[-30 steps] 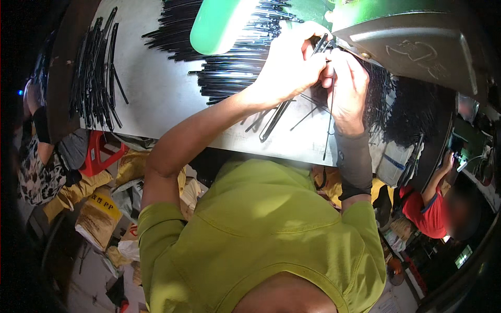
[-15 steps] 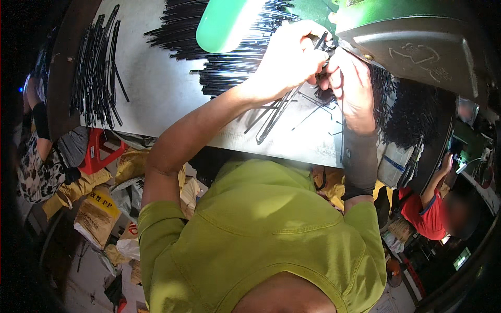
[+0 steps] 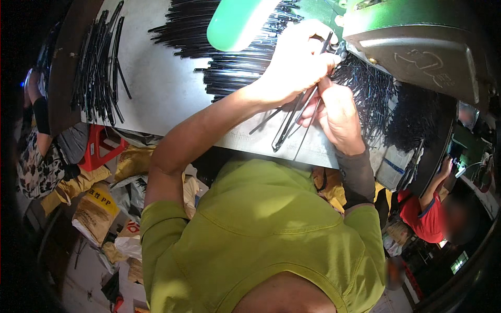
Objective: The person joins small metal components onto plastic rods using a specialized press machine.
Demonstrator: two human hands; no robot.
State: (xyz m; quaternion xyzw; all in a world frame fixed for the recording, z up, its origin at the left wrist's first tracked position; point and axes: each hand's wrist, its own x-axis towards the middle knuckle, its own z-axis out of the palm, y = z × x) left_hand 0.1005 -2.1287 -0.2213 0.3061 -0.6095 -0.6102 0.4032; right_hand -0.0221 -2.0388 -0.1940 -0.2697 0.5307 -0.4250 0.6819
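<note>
My left hand is closed around long, thin black strips beside the green machine; their looped lower ends stick out below it, toward the table's front edge. My right hand is just below and to the right of the left. Its thumb and fingers are pinched on a thin black rod that slants down over the table edge. The hands overlap near the fingertips, so the upper ends of what they hold are partly hidden. Glossy black strips lie side by side in a broad layer left of my hands.
A green machine with a dark metal housing stands at the upper right. Tangled thin black pieces are heaped below it. A pale green rounded object overhangs the strips. Another bundle lies far left. Co-workers sit on both sides.
My right hand has drawn back from the machine toward me, below the left hand, and its thin rod now slants. The left hand has barely shifted; the heap by the machine is more exposed.
</note>
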